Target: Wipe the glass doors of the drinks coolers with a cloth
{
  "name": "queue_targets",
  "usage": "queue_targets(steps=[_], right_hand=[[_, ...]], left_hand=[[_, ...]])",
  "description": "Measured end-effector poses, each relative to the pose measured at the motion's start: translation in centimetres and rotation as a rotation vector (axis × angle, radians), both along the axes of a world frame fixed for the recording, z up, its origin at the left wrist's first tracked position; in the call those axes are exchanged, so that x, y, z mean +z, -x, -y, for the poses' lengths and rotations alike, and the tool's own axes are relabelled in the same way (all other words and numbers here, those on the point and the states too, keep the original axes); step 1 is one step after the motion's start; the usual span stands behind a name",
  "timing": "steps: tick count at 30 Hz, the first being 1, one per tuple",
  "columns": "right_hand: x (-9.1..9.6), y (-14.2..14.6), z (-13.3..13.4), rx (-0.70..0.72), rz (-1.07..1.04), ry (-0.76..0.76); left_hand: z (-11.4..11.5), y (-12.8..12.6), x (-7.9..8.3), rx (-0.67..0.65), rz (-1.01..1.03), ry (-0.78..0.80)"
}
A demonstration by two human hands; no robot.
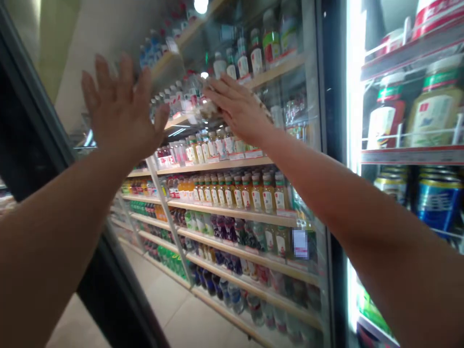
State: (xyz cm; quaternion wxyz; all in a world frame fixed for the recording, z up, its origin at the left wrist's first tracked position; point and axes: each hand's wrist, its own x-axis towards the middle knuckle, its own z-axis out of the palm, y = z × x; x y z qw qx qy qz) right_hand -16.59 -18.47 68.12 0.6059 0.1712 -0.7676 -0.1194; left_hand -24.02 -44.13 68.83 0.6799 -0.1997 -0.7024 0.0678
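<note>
Left arm [47,241]: bare; enters at 8 o'clock, angled toward 1 o'clock.
Left wrist [121,150]: roughly in line with the forearm.
Left hand [119,116]: raised at 10 o'clock, back toward the viewer; left fingers [126,79] straight and spread, fanned from 10 to 1 o'clock; left thumb [159,118] stretched out toward 1 o'clock.

Right arm [348,203]: bare; enters at 4 o'clock, reaching toward 10 o'clock.
Right wrist [273,137]: nearly straight.
Right hand [242,108]: raised at 12 o'clock, back toward the viewer; right fingers [217,89] extended, close together, aimed toward 10 o'clock; right thumb indistinct.

Hands: well apart.
</note>
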Motion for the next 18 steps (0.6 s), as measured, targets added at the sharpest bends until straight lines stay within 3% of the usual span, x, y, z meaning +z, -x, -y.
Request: queue_targets(steps=[2,7,11,14,18], right_hand=[[0.5,-0.3,-1.6,0.02,-0.014,0.059],[0.8,-0.4,-4.7,0.131,-0.262,0.382],[-1.4,-0.6,-3.1,0.108,-0.072,0.205],[-2.5,-0.6,-3.1,0.079,0.016,0.085],[-2.7,-0.3,-5.7,0.103,-0.145,0.288]], left_hand=[[0.2,0.3,0.1,0.025,-0.008,0.012],[0.6,0.5,0.0,0.115,-0.079,0.047],[0.6,0.6,0.1,0.265,-0.191,0.055],[0.3,0.7,0.3,0.277,-0.173,0.036],[0.1,0.3,0.4,0.136,-0.064,0.01]])
